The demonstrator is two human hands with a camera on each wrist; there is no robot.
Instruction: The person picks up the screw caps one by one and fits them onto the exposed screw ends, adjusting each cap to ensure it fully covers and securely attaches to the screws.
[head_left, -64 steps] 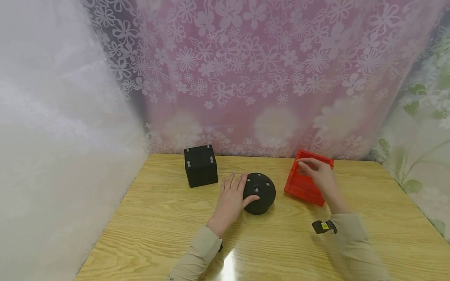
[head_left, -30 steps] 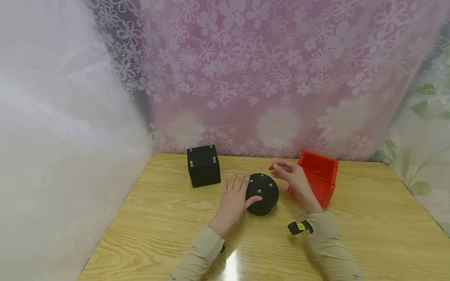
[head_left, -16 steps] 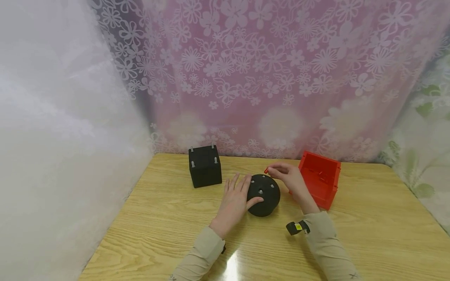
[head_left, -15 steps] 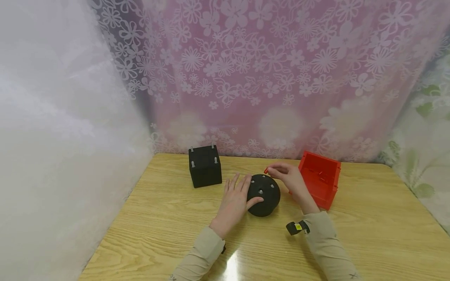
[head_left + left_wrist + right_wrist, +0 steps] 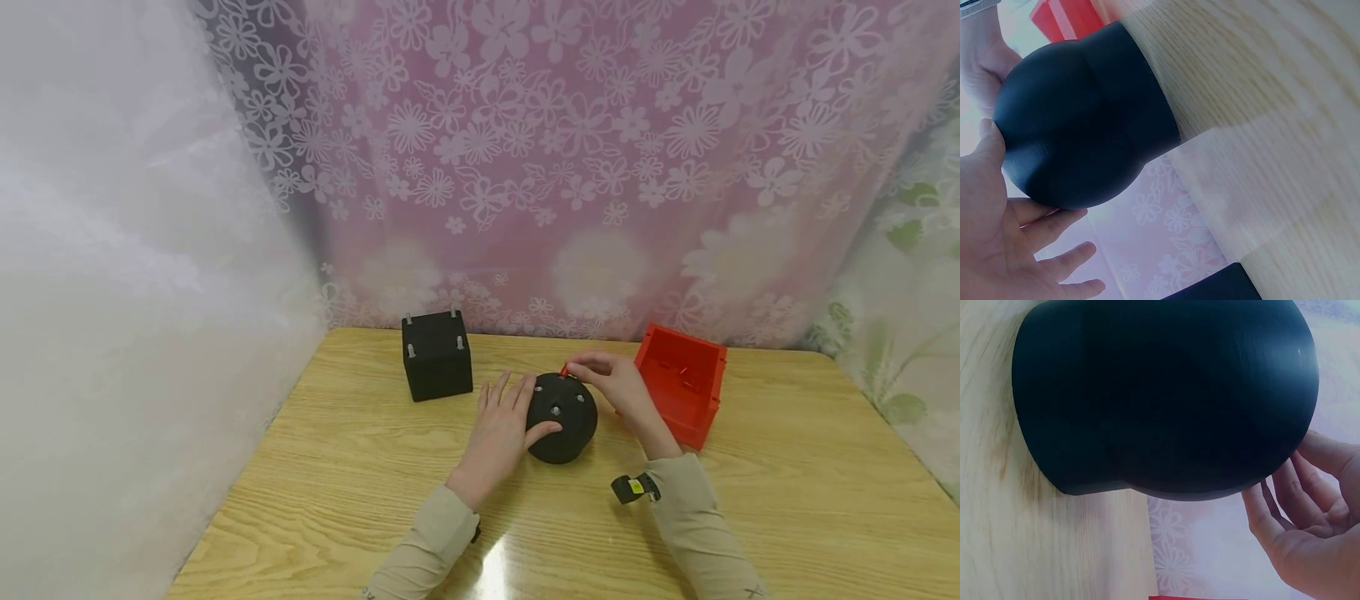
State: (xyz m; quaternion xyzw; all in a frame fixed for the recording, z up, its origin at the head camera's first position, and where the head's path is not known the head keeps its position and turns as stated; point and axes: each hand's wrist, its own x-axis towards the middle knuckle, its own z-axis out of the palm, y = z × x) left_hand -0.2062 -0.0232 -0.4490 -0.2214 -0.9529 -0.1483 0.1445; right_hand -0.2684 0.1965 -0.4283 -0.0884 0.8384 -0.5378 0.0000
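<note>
Over to the bin, right of centre near the table's back edge: it leans no visible way but sits turned at an angle, open side up, with a few small red pieces loose inside, too small to count. And here's the peg, out of the bin, red, pinched between the thumb and forefinger of the right hand at the far side of the dome! Two seconds ago that hand was over the bin; half a second ago the peg was tipped above the dome's back rim, and now it's lower, its bottom end at the rear stud. Touching or seated? Cannot tell; the wrist views hide it behind the dome.

The left hand hasn't shifted: fingers straight and spread along the dome's left side, thumb resting near the front stud. The cube stands where it was, four metal pins up on top.

Room now: wood shows between cube and left fingers, a wider stretch toward the front, but on the right the wrist runs just beside the bin's left wall, a narrow gap between bin and dome.
</note>
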